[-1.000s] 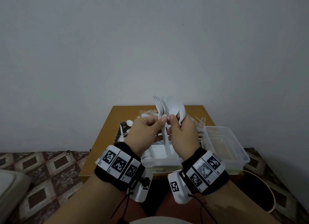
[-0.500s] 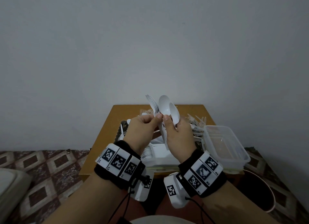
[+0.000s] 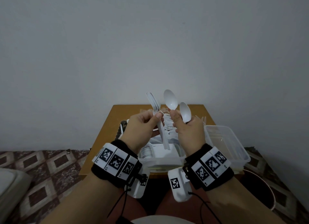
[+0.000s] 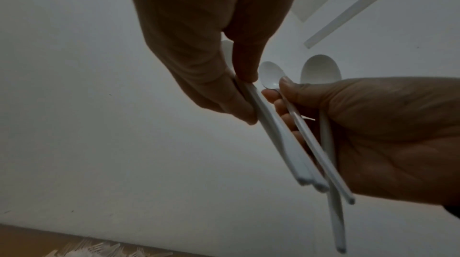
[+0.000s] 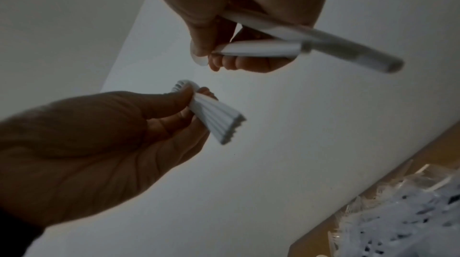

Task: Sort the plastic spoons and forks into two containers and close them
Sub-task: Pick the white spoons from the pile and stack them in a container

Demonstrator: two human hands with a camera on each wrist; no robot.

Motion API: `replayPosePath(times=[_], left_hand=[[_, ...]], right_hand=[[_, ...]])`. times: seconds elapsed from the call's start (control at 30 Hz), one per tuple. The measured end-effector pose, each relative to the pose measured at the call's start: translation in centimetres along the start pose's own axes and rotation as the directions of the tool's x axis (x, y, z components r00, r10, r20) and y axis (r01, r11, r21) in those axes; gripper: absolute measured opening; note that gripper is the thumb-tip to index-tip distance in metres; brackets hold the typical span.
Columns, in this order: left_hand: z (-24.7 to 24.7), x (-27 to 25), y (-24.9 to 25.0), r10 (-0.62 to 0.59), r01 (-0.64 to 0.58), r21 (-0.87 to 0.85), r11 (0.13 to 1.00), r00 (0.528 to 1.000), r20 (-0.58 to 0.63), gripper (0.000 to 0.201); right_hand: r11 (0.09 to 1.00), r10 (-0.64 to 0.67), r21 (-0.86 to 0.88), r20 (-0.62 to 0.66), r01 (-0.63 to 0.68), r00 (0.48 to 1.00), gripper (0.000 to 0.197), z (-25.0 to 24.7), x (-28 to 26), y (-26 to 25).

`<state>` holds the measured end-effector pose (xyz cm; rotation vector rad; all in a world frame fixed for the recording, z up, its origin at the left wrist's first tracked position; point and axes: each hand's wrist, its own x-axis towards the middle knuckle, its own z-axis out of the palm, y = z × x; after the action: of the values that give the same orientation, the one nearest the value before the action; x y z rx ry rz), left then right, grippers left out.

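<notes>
In the head view my left hand (image 3: pixel 156 118) pinches a stack of white plastic forks (image 3: pixel 154 103), tines up, above the table. Just right of it, my right hand (image 3: pixel 177 122) grips two white spoons (image 3: pixel 170 99), bowls up. A small gap separates the two bundles. The left wrist view shows the fork handles (image 4: pixel 276 137) beside the spoon handles (image 4: pixel 316 149). In the right wrist view the fork handles (image 5: pixel 219 119) fan out. Below my hands, a clear container (image 3: pixel 167 162) holds stacked spoons. A second clear container (image 3: pixel 234 150) stands to its right, with nothing plainly visible inside.
Loose white cutlery (image 3: pixel 168 123) lies heaped on the small wooden table (image 3: pixel 105 137), which stands against a plain wall. A dark patterned item (image 3: pixel 120 128) lies at the table's left. A brown bucket (image 3: pixel 262 188) stands on the floor at lower right.
The cutlery was held as one bundle between both hands. Now the hands have drawn apart, forks staying in the left and two spoons in the right.
</notes>
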<state>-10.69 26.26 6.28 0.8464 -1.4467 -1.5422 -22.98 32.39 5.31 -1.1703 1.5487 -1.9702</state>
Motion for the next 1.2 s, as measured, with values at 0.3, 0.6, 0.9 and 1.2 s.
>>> replayPosePath(times=[0.3,0.6,0.9,1.2], left_hand=[[0.7,-0.6,-0.1,0.001,0.003,-0.067,0.998,0.999,0.052,0.025],[0.5,-0.5,-0.1,-0.005,0.01,-0.124,0.992,0.999,0.037,0.021],[-0.1,-0.3,0.0,0.011,-0.01,-0.103,0.995,1.0,0.005,0.026],[-0.3,0.1,-0.1,0.033,-0.033,-0.012,0.999,0.999,-0.031,0.024]], right_hand=[[0.98,-0.065,-0.181,0.092,0.081,0.994,0.011,0.9,-0.6,1.1],[0.968,-0.096,-0.205,0.229,0.144,0.969,0.028,0.9,-1.1,1.0],[0.989,0.019,-0.143,0.417,0.045,0.909,0.031,0.2,-0.6,0.9],[0.966,0.071,-0.258,0.283,0.005,0.957,0.044,-1.0,0.7,0.8]])
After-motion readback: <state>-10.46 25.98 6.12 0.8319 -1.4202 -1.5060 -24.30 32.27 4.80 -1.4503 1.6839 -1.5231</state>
